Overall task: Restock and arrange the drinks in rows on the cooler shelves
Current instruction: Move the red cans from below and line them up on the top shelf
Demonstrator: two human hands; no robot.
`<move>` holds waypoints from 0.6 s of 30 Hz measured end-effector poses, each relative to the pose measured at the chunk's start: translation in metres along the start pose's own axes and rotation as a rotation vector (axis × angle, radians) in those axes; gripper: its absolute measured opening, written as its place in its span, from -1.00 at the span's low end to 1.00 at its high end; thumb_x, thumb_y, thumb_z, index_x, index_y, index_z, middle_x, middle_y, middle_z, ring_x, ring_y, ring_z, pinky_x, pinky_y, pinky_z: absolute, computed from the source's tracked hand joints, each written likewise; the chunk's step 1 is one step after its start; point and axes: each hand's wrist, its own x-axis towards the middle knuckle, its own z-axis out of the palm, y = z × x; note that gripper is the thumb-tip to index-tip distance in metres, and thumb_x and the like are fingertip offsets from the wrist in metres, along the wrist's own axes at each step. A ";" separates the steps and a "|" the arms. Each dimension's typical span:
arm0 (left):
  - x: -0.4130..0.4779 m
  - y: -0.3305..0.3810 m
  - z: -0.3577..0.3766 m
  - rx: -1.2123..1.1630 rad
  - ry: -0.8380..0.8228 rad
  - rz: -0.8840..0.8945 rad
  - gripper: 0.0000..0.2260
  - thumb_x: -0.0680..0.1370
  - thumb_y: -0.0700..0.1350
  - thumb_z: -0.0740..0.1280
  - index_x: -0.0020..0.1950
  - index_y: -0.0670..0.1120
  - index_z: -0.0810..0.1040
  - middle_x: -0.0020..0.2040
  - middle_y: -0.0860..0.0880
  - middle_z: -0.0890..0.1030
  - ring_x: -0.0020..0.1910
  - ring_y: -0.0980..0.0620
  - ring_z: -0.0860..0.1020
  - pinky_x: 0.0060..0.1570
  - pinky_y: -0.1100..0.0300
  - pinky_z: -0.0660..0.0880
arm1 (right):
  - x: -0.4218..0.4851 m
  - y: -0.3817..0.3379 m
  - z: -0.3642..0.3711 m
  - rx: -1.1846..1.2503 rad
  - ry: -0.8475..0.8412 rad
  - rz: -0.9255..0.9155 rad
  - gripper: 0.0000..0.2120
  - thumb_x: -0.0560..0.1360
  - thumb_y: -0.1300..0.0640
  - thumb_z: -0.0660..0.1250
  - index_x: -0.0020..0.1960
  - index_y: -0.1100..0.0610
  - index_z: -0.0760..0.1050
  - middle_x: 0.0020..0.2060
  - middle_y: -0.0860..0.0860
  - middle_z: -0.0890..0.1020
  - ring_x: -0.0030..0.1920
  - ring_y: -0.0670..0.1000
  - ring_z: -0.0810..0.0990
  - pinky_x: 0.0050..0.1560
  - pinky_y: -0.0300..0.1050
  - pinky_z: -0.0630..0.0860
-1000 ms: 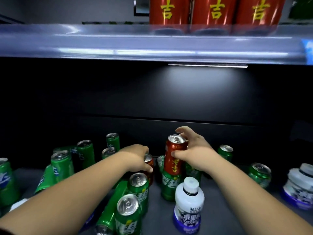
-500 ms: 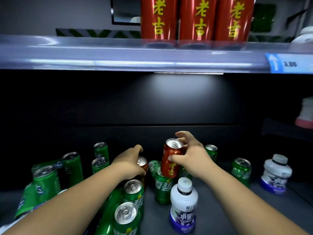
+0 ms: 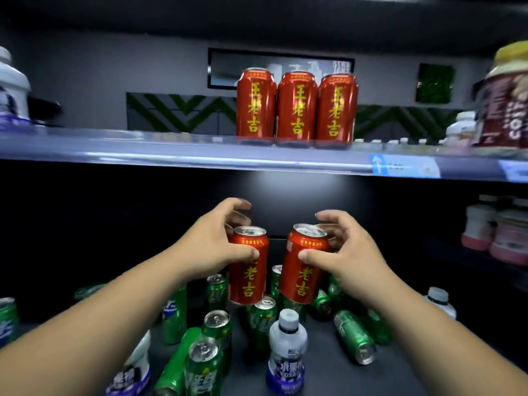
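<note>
My left hand (image 3: 213, 247) grips a red can with yellow characters (image 3: 248, 277), held upright above the lower shelf. My right hand (image 3: 343, 252) grips a second red can (image 3: 301, 278), tilted slightly and close beside the first. Both cans hang in the air below the upper shelf's front rail (image 3: 200, 155). On that upper shelf three matching red cans (image 3: 297, 107) stand side by side in a row. Below my hands the lower shelf (image 3: 328, 375) holds several green cans (image 3: 217, 327), some upright and some lying down.
A white bottle with a purple label (image 3: 287, 347) stands on the lower shelf in front. Another white bottle (image 3: 441, 301) sits at the right. Pink-based bottles (image 3: 497, 232) fill a side shelf at right; bottles (image 3: 508, 101) stand on the upper shelf's right and left ends.
Both hands have lifted off the lower shelf, each now carrying a red can upward. My left hand has closed on its can. My view has tilted up onto the upper shelf.
</note>
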 end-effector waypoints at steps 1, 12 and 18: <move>-0.004 0.014 -0.001 -0.011 0.016 0.014 -0.32 0.13 0.07 0.57 0.19 0.30 0.42 0.13 0.09 0.57 0.09 0.01 0.60 0.04 0.06 0.60 | -0.005 -0.009 -0.010 0.005 -0.005 -0.021 -0.36 0.14 0.02 0.67 0.13 -0.22 0.48 0.12 -0.06 0.62 0.08 -0.05 0.64 0.11 -0.03 0.60; -0.046 0.135 0.001 -0.003 0.193 0.125 -0.38 0.19 0.06 0.57 0.19 0.27 0.44 0.16 0.14 0.55 0.01 0.10 0.57 -0.05 0.21 0.53 | -0.047 -0.084 -0.102 0.064 0.004 -0.175 -0.41 0.20 0.11 0.66 0.13 -0.14 0.49 0.04 -0.07 0.68 -0.03 -0.07 0.69 0.07 -0.03 0.60; -0.036 0.167 -0.027 -0.033 0.284 0.167 -0.39 0.31 -0.02 0.60 0.27 0.20 0.41 0.20 0.10 0.52 0.07 -0.01 0.58 -0.03 0.09 0.56 | -0.030 -0.118 -0.127 0.050 0.080 -0.228 -0.50 0.19 -0.04 0.59 0.06 -0.23 0.49 0.09 -0.07 0.64 0.04 0.00 0.67 0.11 0.15 0.62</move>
